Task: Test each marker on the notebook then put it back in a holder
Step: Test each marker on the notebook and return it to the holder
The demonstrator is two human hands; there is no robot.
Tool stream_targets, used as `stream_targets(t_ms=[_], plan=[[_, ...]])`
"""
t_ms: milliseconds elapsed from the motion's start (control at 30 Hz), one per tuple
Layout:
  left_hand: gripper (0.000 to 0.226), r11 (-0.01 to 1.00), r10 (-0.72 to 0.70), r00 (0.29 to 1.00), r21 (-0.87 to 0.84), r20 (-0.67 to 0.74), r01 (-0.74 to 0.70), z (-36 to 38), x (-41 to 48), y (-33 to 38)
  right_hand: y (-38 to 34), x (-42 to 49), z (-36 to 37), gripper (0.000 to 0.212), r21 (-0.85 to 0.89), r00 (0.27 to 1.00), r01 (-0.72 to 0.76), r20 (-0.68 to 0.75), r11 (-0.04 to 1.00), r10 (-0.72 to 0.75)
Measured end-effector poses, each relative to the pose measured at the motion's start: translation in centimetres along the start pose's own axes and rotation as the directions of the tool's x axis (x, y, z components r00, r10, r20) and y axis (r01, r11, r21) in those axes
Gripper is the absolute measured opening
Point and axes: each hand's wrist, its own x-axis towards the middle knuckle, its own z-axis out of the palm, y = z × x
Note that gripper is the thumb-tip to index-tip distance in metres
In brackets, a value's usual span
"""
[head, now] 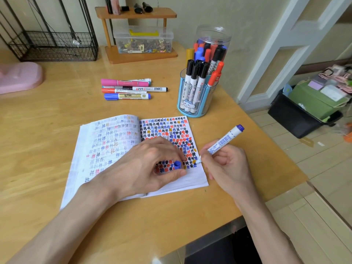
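Note:
An open notebook (106, 149) lies on the wooden table, its right page packed with red, blue, black and yellow test marks. My right hand (226, 164) grips a white marker with a blue end (224, 141), tip touching the page near its right edge. My left hand (144, 164) rests on the notebook and pinches the blue cap (177, 164) between thumb and fingers. A blue holder (198, 96) behind the notebook holds black and red markers. A clear jar (213, 44) behind it holds several more.
Several loose markers (131, 88) lie in a row left of the holder. A wooden shelf with a plastic box (142, 40) stands at the back, a wire rack (51, 44) at back left, a pink object (19, 77) at left. The table's edge runs diagonally at right.

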Motion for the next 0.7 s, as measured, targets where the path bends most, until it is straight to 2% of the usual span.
stream_targets(t_ms=[133,300,367,500,567,700], plan=[[0.024,1.000,-0.004,1.000,0.007,0.003,0.004,-0.05,0.03,0.05,0.04,-0.05,0.08,0.015,-0.040,1.000,-0.017,-0.005,0.999,0.017],[0.026,1.000,-0.015,1.000,0.001,0.001,0.015,-0.05,0.00,0.02,-0.02,0.07,-0.19,0.014,0.036,1.000,-0.005,-0.025,0.999,0.006],[0.027,1.000,-0.015,1.000,0.002,-0.007,0.015,-0.05,0.01,0.03,0.14,0.13,-0.10,0.016,-0.003,1.000,-0.004,-0.013,1.000,0.004],[0.041,0.999,-0.045,0.999,0.004,-0.011,0.045,-0.09,0.03,0.15,0.27,0.11,0.10,0.019,-0.052,1.000,-0.012,-0.023,0.999,0.011],[0.045,0.997,-0.082,0.996,-0.007,-0.022,0.082,-0.15,-0.04,0.29,0.04,0.06,-0.02,0.017,-0.010,0.999,-0.024,-0.032,1.000,0.023],[0.030,0.987,-0.144,0.988,-0.079,-0.051,0.139,-0.36,-0.12,0.58,-0.01,0.12,-0.59,0.013,0.122,0.992,-0.080,-0.087,0.989,0.091]])
